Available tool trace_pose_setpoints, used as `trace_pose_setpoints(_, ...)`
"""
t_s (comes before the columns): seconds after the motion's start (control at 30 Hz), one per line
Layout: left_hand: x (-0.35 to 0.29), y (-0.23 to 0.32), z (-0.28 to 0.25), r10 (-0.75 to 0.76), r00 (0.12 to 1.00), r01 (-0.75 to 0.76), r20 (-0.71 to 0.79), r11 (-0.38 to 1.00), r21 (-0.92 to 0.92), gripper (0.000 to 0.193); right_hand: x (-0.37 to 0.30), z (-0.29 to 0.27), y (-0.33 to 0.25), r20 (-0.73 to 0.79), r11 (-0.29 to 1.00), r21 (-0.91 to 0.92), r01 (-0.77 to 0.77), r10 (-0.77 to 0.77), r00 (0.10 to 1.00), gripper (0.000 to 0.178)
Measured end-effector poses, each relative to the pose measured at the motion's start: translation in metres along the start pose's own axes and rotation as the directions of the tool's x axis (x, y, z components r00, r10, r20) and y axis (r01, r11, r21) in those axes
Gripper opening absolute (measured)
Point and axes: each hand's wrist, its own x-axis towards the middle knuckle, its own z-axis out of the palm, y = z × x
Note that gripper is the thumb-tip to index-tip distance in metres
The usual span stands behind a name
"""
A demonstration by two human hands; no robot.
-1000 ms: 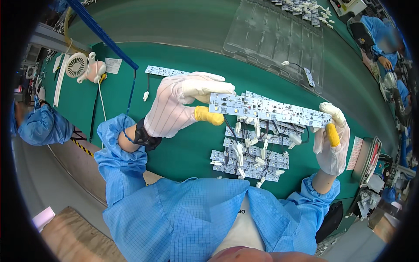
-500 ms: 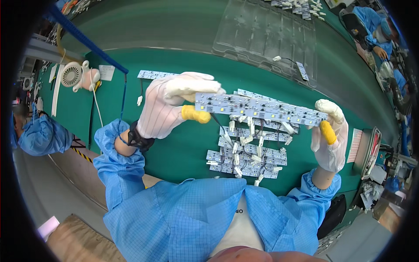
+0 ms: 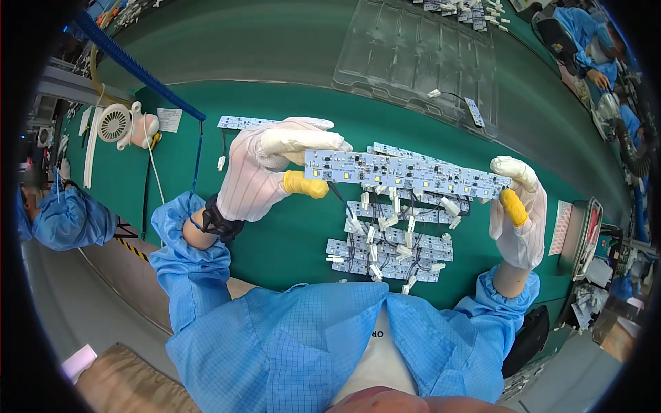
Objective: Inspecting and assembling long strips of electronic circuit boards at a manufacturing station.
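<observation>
Between my hands I hold a long white LED circuit board strip (image 3: pixel 406 173), its component side facing me, above the green mat. My left hand (image 3: pixel 265 165), in a striped white glove with a yellow thumb cover, pinches the strip's left end. At the right end, my right hand (image 3: pixel 518 206), gloved the same way, grips it between thumb and fingers. A stack of similar LED boards (image 3: pixel 392 255) with black wires and white connectors lies beneath, partly hidden by the strip. Another LED board (image 3: pixel 241 122) rests behind my left hand, its connector (image 3: pixel 221 163) lying on the mat.
A clear plastic tray (image 3: pixel 413 58) lies at the back, with a small wired board (image 3: pixel 474 112) on it. A small fan (image 3: pixel 116 123) stands at the left beside a blue coiled cord (image 3: pixel 141 62). A metal-rimmed bin (image 3: pixel 589 237) is at the right. Other people work on both sides.
The held strip has shifted slightly left and tilted a little, so its components show more sharply. Both hands keep their grip on its ends.
</observation>
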Motion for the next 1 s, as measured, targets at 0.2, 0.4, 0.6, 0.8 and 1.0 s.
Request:
trace_pose_setpoints(0.2, 0.0015, 0.0013, -0.0039, 0.003, 0.999, -0.007, 0.040, 0.995, 0.102, 0.035, 0.0019, -0.0001, 0.0035, 0.051, 0.998, 0.041, 0.040, -0.042, 0.998, 0.041)
trace_pose_setpoints(0.4, -0.0026, -0.0007, -0.0005, -0.067, 0.997, 0.063, -0.034, 0.992, -0.107, 0.042, 0.0037, -0.0016, 0.0025, 0.093, 0.998, 0.064, 0.019, -0.025, 0.995, 0.041)
trace_pose_setpoints(0.6, 0.0005, 0.0029, -0.0024, 0.032, 0.999, -0.032, 0.035, 0.999, 0.004, 0.047, 0.0017, 0.0012, 0.0018, 0.042, 0.997, 0.069, 0.043, -0.046, 0.998, 0.041)
trace_pose_setpoints(0.8, -0.0008, -0.0001, 0.0011, 0.049, 0.999, -0.046, 0.011, 0.984, -0.172, 0.052, -0.0003, 0.0037, 0.0005, 0.008, 0.994, 0.084, 0.066, -0.067, 0.998, 0.042)
trace_pose_setpoints(1.0, 0.0039, -0.0041, -0.0042, 0.110, 0.994, -0.108, 0.029, 0.993, -0.052, 0.049, 0.0015, -0.0010, -0.0008, 0.054, 0.999, 0.042, 0.014, -0.016, 0.998, 0.041)
